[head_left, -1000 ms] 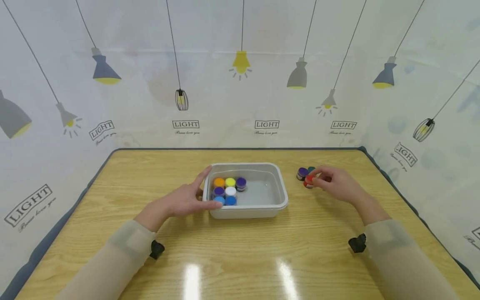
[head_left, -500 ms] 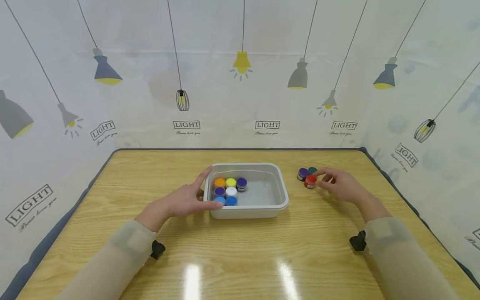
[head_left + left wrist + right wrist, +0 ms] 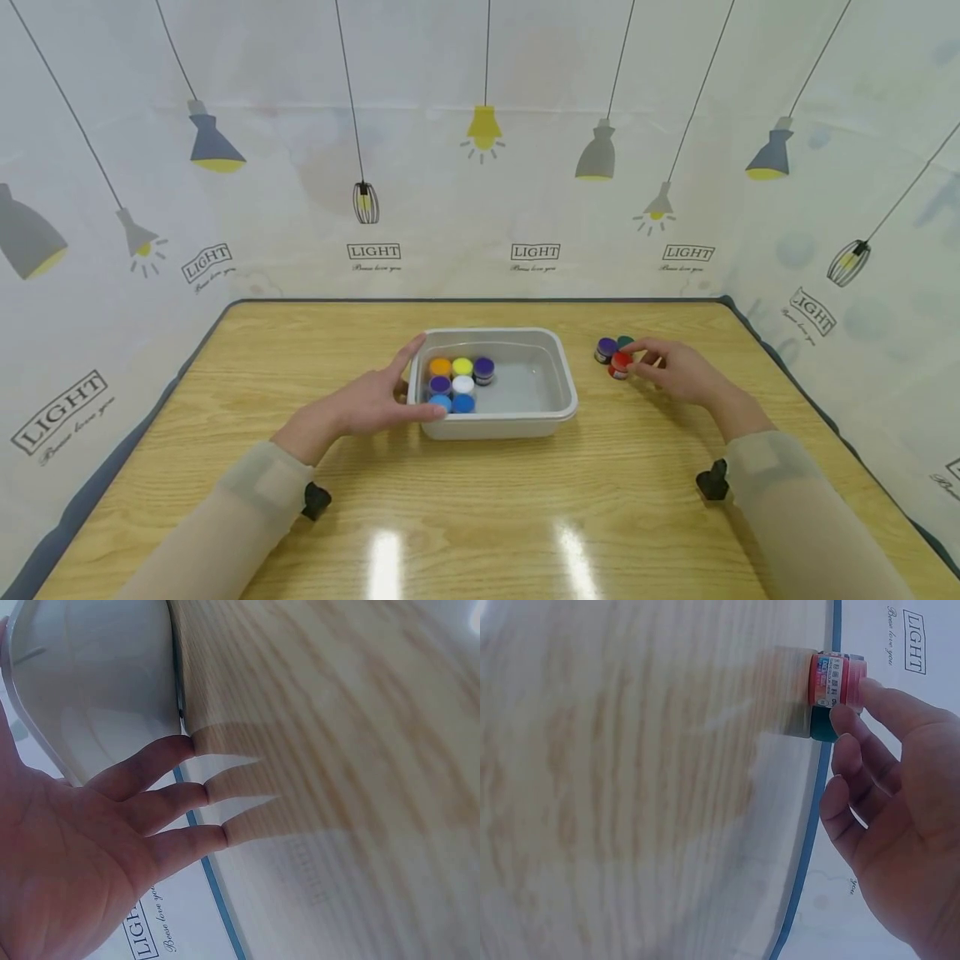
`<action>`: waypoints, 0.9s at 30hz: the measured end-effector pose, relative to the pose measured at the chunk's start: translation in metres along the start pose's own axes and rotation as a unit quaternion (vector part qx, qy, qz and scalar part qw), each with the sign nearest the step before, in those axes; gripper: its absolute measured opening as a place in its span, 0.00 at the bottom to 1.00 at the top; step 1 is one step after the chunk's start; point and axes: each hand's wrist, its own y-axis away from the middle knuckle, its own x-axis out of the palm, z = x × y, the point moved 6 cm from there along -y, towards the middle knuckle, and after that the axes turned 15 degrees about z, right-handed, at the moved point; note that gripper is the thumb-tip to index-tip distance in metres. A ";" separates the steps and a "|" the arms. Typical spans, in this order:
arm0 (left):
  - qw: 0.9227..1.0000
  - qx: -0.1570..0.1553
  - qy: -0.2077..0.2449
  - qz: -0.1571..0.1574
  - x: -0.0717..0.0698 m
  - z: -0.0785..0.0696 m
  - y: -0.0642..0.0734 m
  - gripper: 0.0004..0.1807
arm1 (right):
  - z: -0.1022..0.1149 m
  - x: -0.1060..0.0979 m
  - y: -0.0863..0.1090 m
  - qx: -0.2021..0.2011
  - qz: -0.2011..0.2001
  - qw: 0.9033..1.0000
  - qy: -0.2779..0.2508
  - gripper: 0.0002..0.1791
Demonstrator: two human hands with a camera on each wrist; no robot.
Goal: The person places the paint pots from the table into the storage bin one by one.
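A light grey plastic tub (image 3: 517, 427) stands on the table, holding several small paint jars (image 3: 462, 367) with orange, yellow, purple, white and blue lids in its left part. My left hand (image 3: 367, 402) spans the tub's left end. Its thumb lies along the front rim and its index finger reaches the back rim; the other fingers stretch out straight in the left wrist view. To the right of the tub, my right hand (image 3: 678, 372) pinches a red paint jar (image 3: 619, 365) between thumb and fingertips. A purple-lidded jar (image 3: 606, 350) and a green-lidded jar (image 3: 625, 342) stand close behind it.
The wooden table (image 3: 480, 508) ends at a dark blue edge in front of a pale backdrop (image 3: 450, 200) printed with hanging lamps. A small black device (image 3: 714, 481) is on the right wrist, another (image 3: 316, 501) on the left.
The right fingertips drew slightly off the red jar half a second ago and are now back against it. The left hand and tub have stayed in place.
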 end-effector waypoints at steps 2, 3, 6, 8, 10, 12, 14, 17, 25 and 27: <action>1.000 0.002 0.002 0.000 0.000 0.000 0.000 0.69 | -0.001 0.000 0.000 0.002 0.001 1.000 -0.001 0.21; 1.000 0.002 0.003 0.000 0.000 0.000 0.000 0.69 | -0.002 0.000 -0.001 0.004 0.001 1.000 -0.001 0.21; 1.000 0.003 0.004 0.001 0.000 0.001 -0.001 0.70 | -0.004 0.000 -0.001 0.006 0.003 1.000 -0.006 0.22; 1.000 0.002 0.003 0.002 0.000 0.001 -0.001 0.70 | -0.004 0.000 -0.001 0.004 0.003 1.000 -0.010 0.23; 1.000 -0.002 0.004 0.002 0.000 0.001 -0.001 0.70 | -0.005 0.000 -0.001 0.006 0.002 1.000 -0.015 0.24; 1.000 -0.002 0.004 0.002 0.000 0.001 -0.001 0.70 | -0.003 0.000 0.000 0.003 0.003 1.000 -0.015 0.26; 1.000 -0.003 0.004 0.001 0.000 0.001 -0.001 0.70 | -0.004 0.000 0.000 0.005 0.004 1.000 -0.017 0.27; 1.000 -0.001 0.002 0.001 -0.001 0.001 -0.001 0.70 | -0.002 0.001 -0.001 0.005 0.011 1.000 -0.017 0.28; 1.000 -0.001 0.001 -0.003 -0.002 0.000 -0.001 0.71 | 0.006 0.002 0.002 -0.013 0.010 1.000 -0.016 0.24; 1.000 0.000 0.000 0.000 0.000 -0.001 -0.001 0.71 | 0.010 0.002 0.006 -0.022 0.004 1.000 -0.011 0.23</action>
